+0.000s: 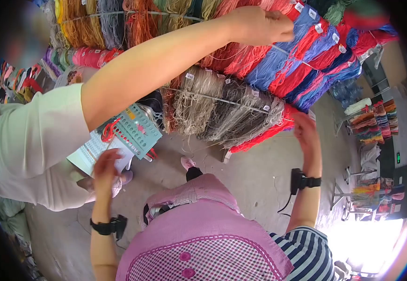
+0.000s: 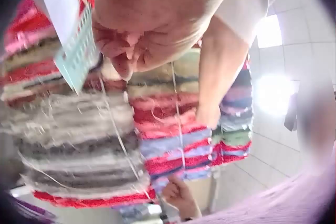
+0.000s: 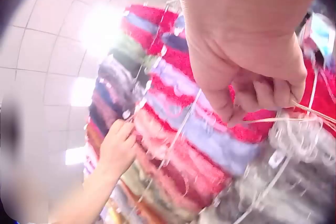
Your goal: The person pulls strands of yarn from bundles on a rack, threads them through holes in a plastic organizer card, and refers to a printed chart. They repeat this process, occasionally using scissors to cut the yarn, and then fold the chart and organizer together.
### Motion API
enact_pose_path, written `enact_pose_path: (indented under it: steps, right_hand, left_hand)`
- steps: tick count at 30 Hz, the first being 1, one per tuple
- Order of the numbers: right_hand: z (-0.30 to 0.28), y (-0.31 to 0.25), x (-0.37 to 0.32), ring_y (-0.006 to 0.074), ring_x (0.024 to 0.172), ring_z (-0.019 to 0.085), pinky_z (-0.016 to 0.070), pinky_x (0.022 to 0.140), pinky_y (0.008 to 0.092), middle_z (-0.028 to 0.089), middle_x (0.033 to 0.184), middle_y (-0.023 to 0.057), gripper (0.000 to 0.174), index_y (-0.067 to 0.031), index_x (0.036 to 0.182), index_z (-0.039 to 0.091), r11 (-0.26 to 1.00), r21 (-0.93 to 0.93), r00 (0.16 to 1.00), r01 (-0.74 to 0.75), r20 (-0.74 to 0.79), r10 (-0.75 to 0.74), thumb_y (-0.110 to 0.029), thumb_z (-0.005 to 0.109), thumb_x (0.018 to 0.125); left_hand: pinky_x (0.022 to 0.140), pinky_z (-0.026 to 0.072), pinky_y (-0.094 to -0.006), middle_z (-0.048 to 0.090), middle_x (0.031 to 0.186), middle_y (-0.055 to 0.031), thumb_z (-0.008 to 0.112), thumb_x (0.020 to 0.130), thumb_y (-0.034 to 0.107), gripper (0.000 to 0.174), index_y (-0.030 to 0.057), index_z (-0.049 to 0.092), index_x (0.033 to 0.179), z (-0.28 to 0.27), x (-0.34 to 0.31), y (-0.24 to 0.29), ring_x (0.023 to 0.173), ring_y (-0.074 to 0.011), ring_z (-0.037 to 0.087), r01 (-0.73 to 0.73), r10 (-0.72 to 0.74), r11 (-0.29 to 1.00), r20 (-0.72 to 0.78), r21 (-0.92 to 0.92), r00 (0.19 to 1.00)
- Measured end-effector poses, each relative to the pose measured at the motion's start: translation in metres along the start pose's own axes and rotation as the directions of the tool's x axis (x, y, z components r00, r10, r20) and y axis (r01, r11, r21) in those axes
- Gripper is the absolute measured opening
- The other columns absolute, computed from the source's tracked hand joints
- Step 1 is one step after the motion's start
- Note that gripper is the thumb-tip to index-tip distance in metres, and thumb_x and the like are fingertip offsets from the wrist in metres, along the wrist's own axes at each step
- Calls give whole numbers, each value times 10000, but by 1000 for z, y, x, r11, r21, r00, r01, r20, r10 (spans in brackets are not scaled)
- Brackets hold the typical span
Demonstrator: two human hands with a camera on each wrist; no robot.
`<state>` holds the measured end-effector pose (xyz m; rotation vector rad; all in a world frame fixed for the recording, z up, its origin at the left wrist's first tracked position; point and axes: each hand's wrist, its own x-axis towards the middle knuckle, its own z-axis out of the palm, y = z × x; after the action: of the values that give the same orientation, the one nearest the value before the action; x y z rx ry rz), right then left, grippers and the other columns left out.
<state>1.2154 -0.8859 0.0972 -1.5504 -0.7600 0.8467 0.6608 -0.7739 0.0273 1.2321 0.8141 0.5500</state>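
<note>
My right hand (image 1: 306, 133) is at the right end of the lower row of yarn, beside the red skeins (image 1: 264, 136). Its fingers and thumb pinch thin beige thread (image 3: 312, 109), whose strands trail over the grey skeins (image 3: 294, 187). My left hand (image 1: 106, 169) is raised, fingers loosely curled, with nothing visible in them. Close to it is a teal punched card (image 1: 140, 129) with red thread looped on it, over a white sheet (image 1: 91, 152). Another person's hand (image 1: 262, 25) touches the red and blue skeins (image 1: 278, 61) in the upper row.
The other person's bare arm (image 1: 156, 61) crosses in front of the hanging yarn, and that person stands on my left. More coloured skeins (image 1: 374, 122) hang on a rack at the far right. Grey floor (image 1: 241, 187) lies below the skeins.
</note>
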Motion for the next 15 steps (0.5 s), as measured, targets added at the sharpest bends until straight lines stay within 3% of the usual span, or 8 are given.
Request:
enact_pose_path:
  steps: [1,3,4,5,7,9,13,15]
  right_hand:
    - [38,-6,-15,40,678,511,387,577,186,628,838,-49,150,-85,1002,672,998,-56,999,37,35,-35,-169,644,881]
    - [101,-28,-34,45,720,520,410,625,192,630,872,-42,178,-83,1013,671,957,-276,962,-90,225,155,-197,664,876]
    - [127,-35,-43,47,735,535,420,631,202,631,883,-37,175,-78,986,662,966,-249,900,-67,404,167,-210,674,871]
    - [147,-40,-51,50,751,550,429,636,211,632,895,-32,179,-73,960,653,975,-218,805,-49,568,168,-223,684,866]
    - [167,-43,-62,58,770,569,437,646,215,633,896,-25,174,-69,944,637,990,-114,739,-78,661,134,-217,686,867]
    - [169,-45,-65,67,790,588,445,656,218,633,898,-18,172,-65,928,621,995,-14,673,-95,736,74,-212,688,868]
    - [179,-29,-68,80,804,603,465,685,224,637,921,12,188,-46,992,602,948,-42,616,-316,751,239,-146,690,859]
    - [198,-20,-72,43,749,550,426,640,204,620,858,-1,219,-24,992,629,988,-152,670,-29,730,132,-160,711,842]
  left_hand:
    - [584,453,-177,552,1268,-22,514,959,122,523,101,298,1434,30,16,14,730,-26,551,-9,10,997,-9,82,1000]
    - [608,470,-171,562,1347,-24,521,953,94,609,98,269,1507,60,27,32,759,-16,567,-20,32,970,-47,241,998]
    - [614,497,-195,630,1238,-29,583,933,104,490,95,457,1406,93,33,47,765,-16,568,-152,156,985,-49,80,987]
    - [612,487,-201,648,1177,-15,584,934,106,477,87,456,1393,113,45,53,750,-18,557,-164,159,985,79,57,984]
    - [611,476,-206,666,1115,-1,585,936,108,464,78,455,1380,133,60,54,736,-20,545,-181,170,983,207,38,963]
    - [646,466,-224,665,952,16,593,942,143,288,40,565,1210,140,73,54,732,-33,541,-78,111,993,450,-90,886]
    - [660,439,-225,615,799,27,603,945,182,165,26,630,995,122,63,57,717,-45,527,-235,145,924,294,300,945]
    - [625,409,-215,579,739,31,604,946,200,192,24,651,885,113,57,56,691,-41,500,-121,98,960,99,254,990]
